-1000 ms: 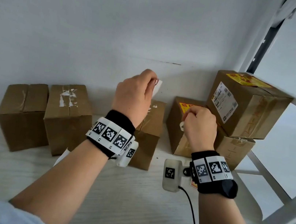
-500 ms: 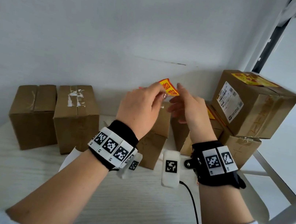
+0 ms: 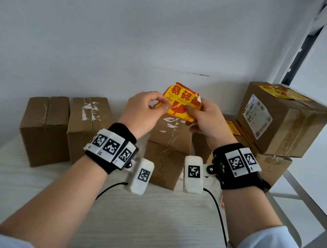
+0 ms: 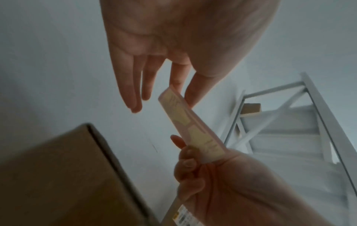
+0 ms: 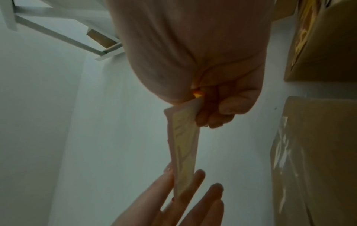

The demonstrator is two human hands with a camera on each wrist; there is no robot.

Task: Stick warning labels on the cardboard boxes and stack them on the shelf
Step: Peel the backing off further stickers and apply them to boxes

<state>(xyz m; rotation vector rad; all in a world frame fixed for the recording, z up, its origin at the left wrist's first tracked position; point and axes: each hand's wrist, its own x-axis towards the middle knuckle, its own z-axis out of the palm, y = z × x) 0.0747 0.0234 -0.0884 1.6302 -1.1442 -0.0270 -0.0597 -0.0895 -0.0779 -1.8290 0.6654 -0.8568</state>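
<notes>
A yellow and red warning label [image 3: 180,103] hangs in the air above the middle cardboard box [image 3: 167,145], printed face towards me. My left hand [image 3: 161,104] pinches its left edge between thumb and index finger, the other fingers straight [image 4: 135,97]. My right hand [image 3: 194,111] grips the right edge with curled fingers [image 5: 218,116]. Both wrist views show the label [image 4: 191,125] [image 5: 183,152] edge-on, stretched between the two hands. The middle box carries torn white tape on top and no label.
Two plain boxes [image 3: 45,127] [image 3: 88,123] stand at the back left of the wooden table [image 3: 144,216]. At the right, a labelled box [image 3: 282,120] sits stacked on other boxes [image 3: 270,167] beside the white shelf frame [image 3: 315,210]. Wall close behind.
The hands were apart, the left one raised with a white piece. They came together over the middle box and now hold the label spread out between them.
</notes>
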